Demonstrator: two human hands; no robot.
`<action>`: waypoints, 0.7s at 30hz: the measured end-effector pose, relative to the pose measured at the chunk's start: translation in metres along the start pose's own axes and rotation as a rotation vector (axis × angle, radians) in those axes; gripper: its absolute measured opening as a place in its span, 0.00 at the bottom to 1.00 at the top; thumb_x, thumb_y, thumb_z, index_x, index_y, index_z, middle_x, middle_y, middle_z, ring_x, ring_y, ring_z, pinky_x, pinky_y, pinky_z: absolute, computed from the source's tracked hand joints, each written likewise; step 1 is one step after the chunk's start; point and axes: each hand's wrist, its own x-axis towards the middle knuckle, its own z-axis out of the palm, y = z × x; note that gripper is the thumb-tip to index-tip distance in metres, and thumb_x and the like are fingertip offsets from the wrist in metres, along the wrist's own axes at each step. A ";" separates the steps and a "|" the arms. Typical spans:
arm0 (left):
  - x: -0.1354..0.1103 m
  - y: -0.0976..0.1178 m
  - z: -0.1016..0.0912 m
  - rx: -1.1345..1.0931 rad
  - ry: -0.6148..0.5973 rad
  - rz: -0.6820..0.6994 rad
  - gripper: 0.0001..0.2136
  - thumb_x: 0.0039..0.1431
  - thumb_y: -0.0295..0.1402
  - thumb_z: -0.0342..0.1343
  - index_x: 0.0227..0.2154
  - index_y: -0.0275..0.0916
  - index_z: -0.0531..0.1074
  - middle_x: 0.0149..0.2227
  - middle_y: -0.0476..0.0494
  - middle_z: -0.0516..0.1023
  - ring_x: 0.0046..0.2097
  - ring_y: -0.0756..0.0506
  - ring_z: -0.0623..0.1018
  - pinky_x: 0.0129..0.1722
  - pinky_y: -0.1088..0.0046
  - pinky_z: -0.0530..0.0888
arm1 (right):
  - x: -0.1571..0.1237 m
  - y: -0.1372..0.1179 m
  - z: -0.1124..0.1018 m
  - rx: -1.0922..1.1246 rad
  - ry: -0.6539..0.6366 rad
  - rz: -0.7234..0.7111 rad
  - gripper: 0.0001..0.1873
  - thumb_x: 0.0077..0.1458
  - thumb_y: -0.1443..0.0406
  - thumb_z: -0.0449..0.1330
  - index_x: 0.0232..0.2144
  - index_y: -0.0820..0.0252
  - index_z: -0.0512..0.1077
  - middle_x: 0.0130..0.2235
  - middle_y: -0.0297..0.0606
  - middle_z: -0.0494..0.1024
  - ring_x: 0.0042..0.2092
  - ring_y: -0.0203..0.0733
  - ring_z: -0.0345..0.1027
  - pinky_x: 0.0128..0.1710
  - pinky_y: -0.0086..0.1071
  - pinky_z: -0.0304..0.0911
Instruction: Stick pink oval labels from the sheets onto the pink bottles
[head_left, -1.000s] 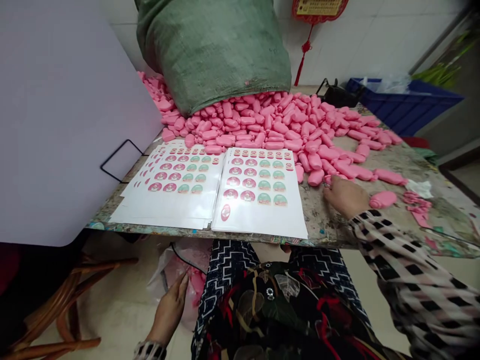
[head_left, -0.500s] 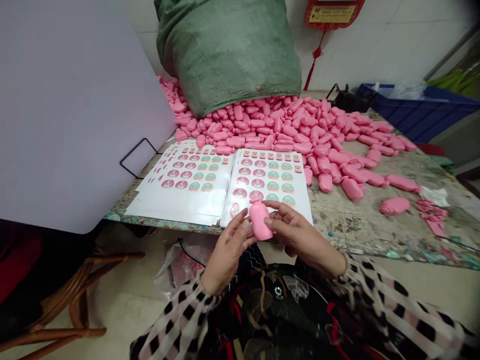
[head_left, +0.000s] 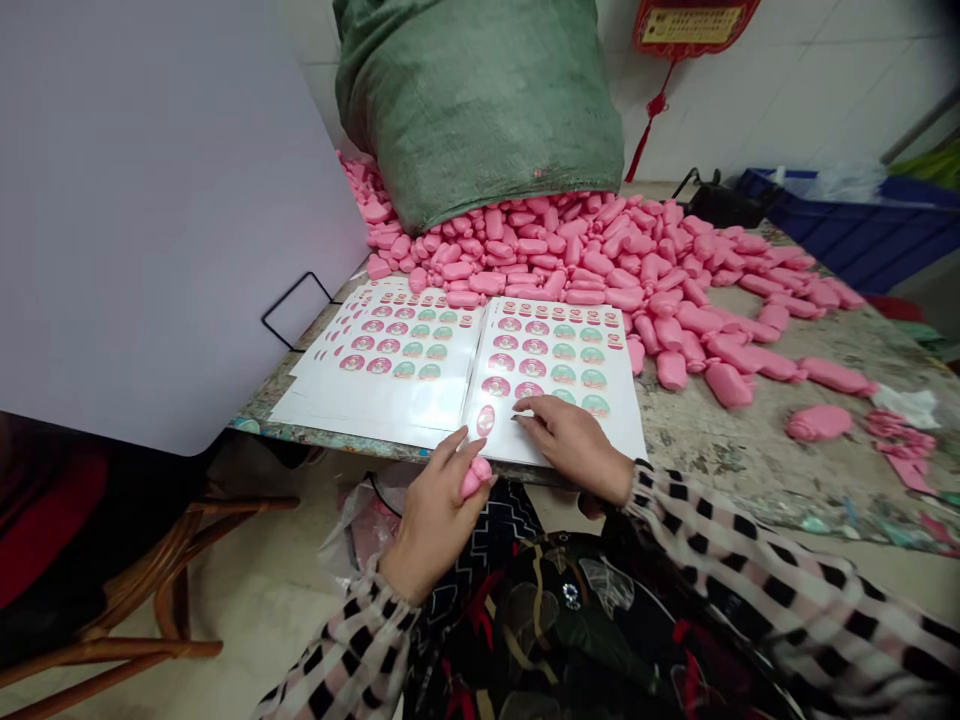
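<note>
Bottle gripped in your left hand, steady it at six o'clock from the oval sticker, working lightly with your right hand, fingers bent at three, pinch unclear.

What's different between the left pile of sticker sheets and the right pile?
The left pile is spread out at its left side, so lots of sheet edges show; the right pile looks neater. The right pile has an oval sticker below its rows, but the left pile's top sheet shows none there. The right hand covers part of the right pile, not the left pile. Both have pink and green dome-shaped stickers.
</note>
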 end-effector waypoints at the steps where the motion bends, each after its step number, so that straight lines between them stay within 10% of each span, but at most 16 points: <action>1: 0.000 0.000 0.002 0.082 -0.031 0.036 0.18 0.57 0.35 0.50 0.52 0.43 0.65 0.58 0.40 0.61 0.57 0.42 0.65 0.54 0.64 0.64 | 0.004 -0.003 0.002 -0.056 0.010 -0.001 0.14 0.60 0.62 0.47 0.43 0.56 0.68 0.39 0.37 0.72 0.40 0.39 0.64 0.38 0.31 0.55; 21: -0.004 0.000 0.023 0.641 -0.143 0.093 0.22 0.61 0.33 0.42 0.58 0.46 0.56 0.63 0.34 0.52 0.41 0.43 0.74 0.39 0.63 0.71 | 0.022 -0.015 0.014 -0.459 0.000 -0.084 0.15 0.62 0.61 0.43 0.36 0.60 0.67 0.37 0.41 0.69 0.37 0.41 0.64 0.30 0.31 0.54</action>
